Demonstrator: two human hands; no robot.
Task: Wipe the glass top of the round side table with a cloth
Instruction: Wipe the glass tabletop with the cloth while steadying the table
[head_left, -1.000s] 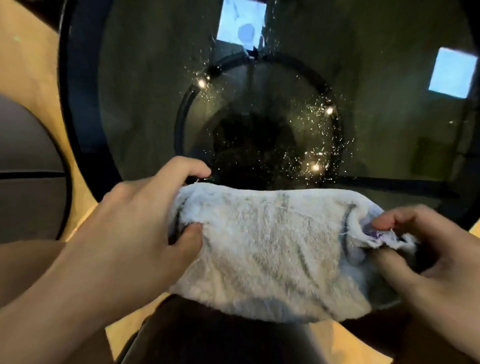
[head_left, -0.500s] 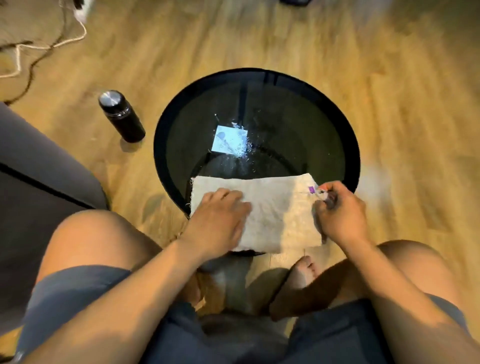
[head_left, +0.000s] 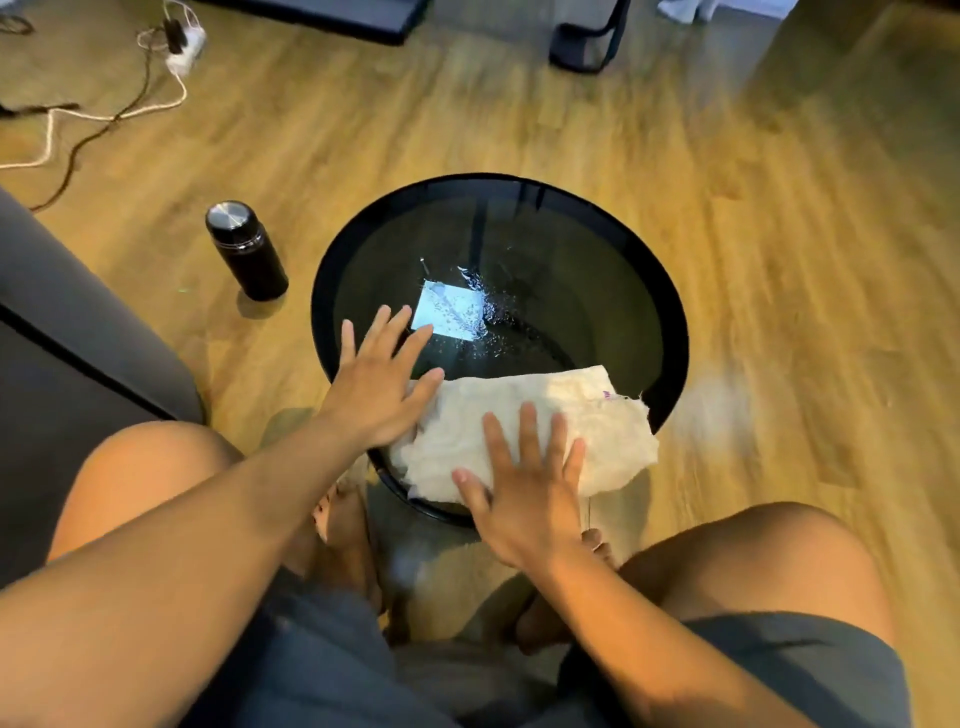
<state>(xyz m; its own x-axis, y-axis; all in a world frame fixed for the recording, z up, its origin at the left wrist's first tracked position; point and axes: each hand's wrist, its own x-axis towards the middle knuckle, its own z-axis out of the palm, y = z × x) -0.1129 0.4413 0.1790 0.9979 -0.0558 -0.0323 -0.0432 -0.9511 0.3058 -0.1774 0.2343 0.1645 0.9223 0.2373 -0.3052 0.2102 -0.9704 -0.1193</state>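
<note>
Released from the pinch, the cloth (head_left: 597, 431) is pressed by the flat right hand (head_left: 524, 493), its left end by the flat left hand (head_left: 374, 387); the wet glass top (head_left: 571, 291) lies beyond.

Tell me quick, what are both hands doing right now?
Left hand: open, fingers spread, at the cloth's left end.
Right hand: open, flat on the cloth.
</note>
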